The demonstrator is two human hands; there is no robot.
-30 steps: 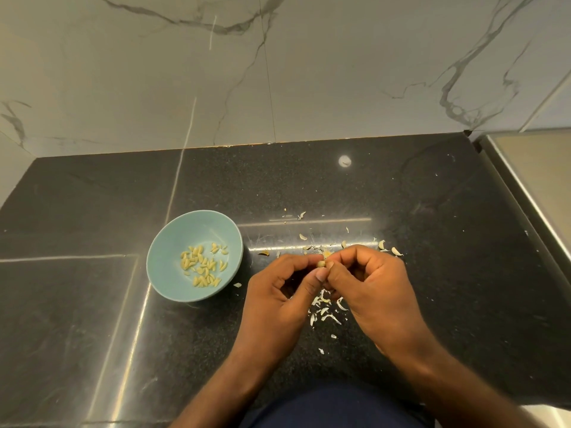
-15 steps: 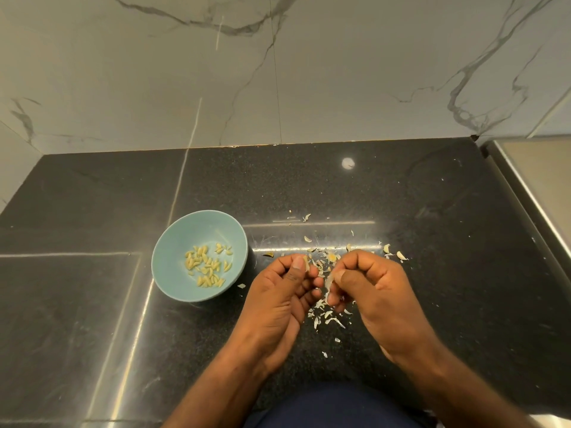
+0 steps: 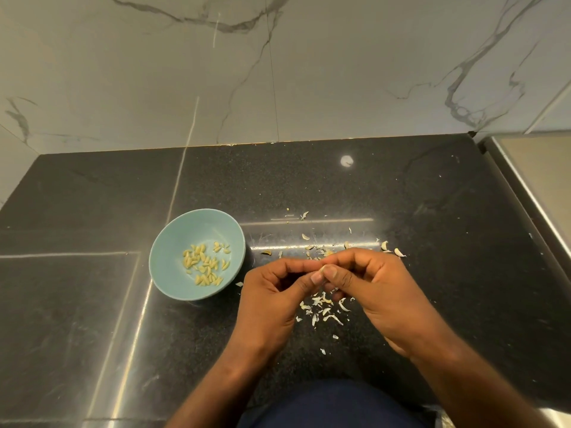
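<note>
A light blue bowl (image 3: 173, 273) stands on the black counter (image 3: 432, 242) and holds several pale peeled seeds (image 3: 204, 264). Just right of the bowl, my left hand (image 3: 272, 301) and my right hand (image 3: 380, 288) meet thumb to thumb above the counter. Between their fingertips they pinch one small pale seed (image 3: 323, 268), mostly hidden by the nails. Scattered seed husks (image 3: 324, 310) lie on the counter under and behind the hands.
A marble wall (image 3: 278, 72) closes the counter at the back. A steel surface (image 3: 537, 180) borders the counter on the right. Bare counter stretches to the left of the bowl and to the far right of the husks.
Half a second ago the hands were apart with fingers curled inward; they have come back together, fingertips pinching a seed. The bowl has not moved.
</note>
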